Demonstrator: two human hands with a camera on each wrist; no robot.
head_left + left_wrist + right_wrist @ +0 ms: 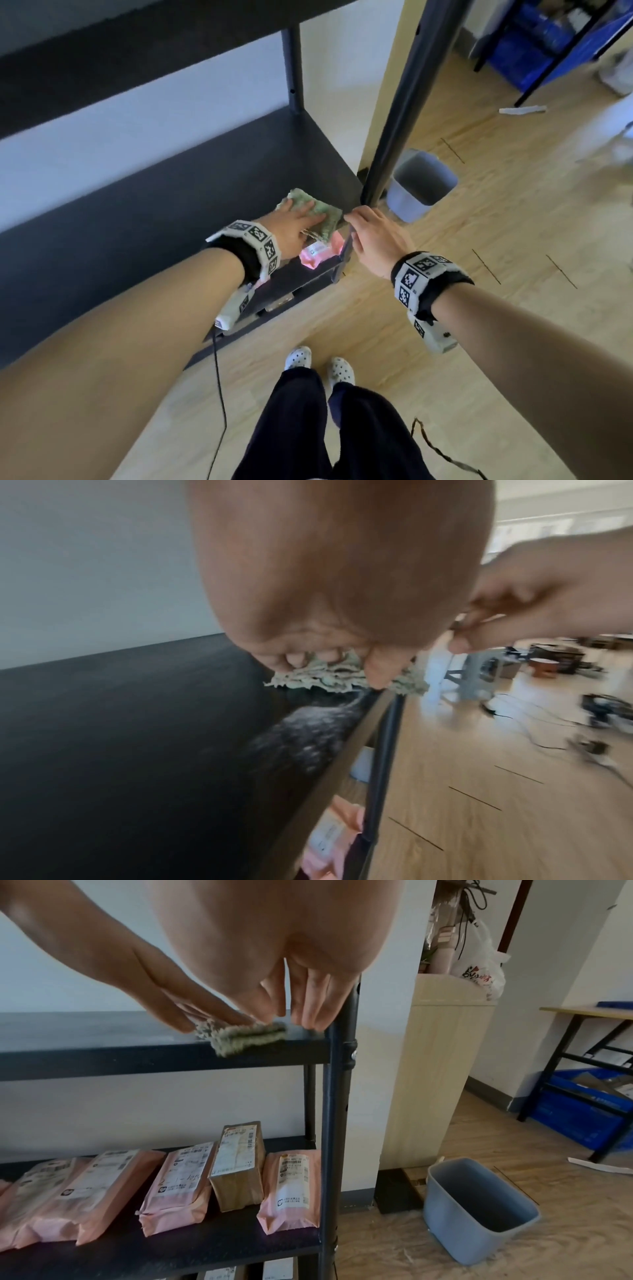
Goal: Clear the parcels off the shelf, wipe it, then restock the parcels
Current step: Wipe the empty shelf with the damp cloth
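While the flat left hand (294,222) presses the soft, limp rag (320,209) (best palmed), the open right hand (373,236) fingers touch the shelf (171,219) corner.

The shelf (171,205) is matt black; the cloth (246,1037) on it is pale green, mottled. The parcels (178,1185) below are pink with white printed labels — one (240,1164) is brown; the bin (479,1213) is grey-blue, the floor (479,308) light wood-grain.
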